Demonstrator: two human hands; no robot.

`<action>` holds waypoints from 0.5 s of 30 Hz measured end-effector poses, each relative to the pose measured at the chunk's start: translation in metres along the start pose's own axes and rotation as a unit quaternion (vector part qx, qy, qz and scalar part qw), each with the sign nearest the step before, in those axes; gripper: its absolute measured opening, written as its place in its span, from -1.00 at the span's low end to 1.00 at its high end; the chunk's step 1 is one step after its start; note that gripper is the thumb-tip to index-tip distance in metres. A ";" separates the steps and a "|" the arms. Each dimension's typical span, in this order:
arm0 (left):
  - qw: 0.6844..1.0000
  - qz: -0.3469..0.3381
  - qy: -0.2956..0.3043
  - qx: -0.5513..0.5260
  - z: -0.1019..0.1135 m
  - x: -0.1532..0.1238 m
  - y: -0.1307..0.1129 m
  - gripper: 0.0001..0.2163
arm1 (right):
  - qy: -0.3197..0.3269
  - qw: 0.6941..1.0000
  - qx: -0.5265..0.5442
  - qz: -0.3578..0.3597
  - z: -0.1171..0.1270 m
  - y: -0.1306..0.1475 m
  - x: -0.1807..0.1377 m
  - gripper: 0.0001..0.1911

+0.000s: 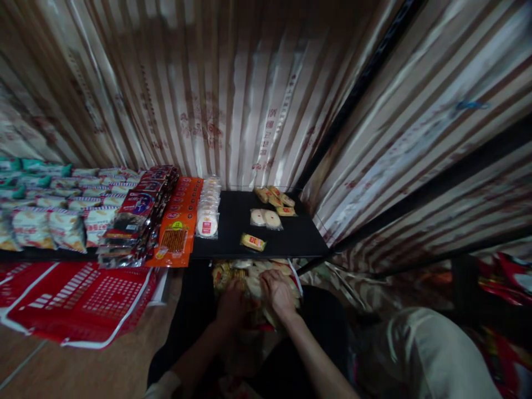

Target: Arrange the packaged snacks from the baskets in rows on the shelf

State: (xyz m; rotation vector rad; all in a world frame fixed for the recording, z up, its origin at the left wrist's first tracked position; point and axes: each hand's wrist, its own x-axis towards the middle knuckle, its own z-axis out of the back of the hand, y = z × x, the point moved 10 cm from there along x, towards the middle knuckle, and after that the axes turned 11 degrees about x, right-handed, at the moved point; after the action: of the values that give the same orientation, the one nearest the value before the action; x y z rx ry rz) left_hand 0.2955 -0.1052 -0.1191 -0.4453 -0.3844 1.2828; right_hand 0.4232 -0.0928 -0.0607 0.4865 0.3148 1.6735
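Filling the middle left of the frame are puffy white snack bags with red print (68, 226), and below them, at the lower left, hangs or rests a red plastic basket with a pale rim (103, 293); we cannot tell which. Next come overlapping dark red glossy pouches (139, 208), a flat orange pouch with a window showing brown sticks (178, 221), and a row of round white crackers in clear wrap (206, 223).

At the lower centre, our left hand (231, 302) reaches down among small yellow and cream clear-wrapped packets (253, 271), which lie in an open container between our knees, in front of the black flat shelf (233, 213). That hand is dark and blurred, so we cannot tell whether its fingers close on anything. Just right of it, our right hand (277, 288) bends its fingers over the paler packets; whether it grips one is hidden.

We would do well to part the packets with light fingertips, lifting by the wrapper edges, since the contents look brittle. Above, on the shelf, lie a lone yellow oblong packet (252, 242), a wrapped pair of white rounds (266, 218) and a small yellow cluster of packets (273, 195).
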 end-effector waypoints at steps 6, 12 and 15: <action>0.997 -0.021 -0.050 -0.062 0.021 0.008 -0.010 -0.53 | 0.009 0.995 0.083 0.050 0.021 0.025 -0.005 -0.70; 0.988 0.017 -0.058 -0.141 0.036 0.013 0.001 -0.79 | 0.030 0.985 0.169 0.031 0.034 0.039 0.003 -0.73; 0.980 0.055 -0.045 -0.184 0.037 0.014 0.015 -0.83 | 0.007 0.971 0.238 -0.013 0.033 0.035 0.010 -0.76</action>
State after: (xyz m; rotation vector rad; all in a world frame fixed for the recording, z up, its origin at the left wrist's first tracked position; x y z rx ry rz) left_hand 0.2677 -0.0846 -0.0951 -0.7303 -0.6868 1.3443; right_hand 0.4077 -0.0908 -0.0138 0.8210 0.7394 1.5738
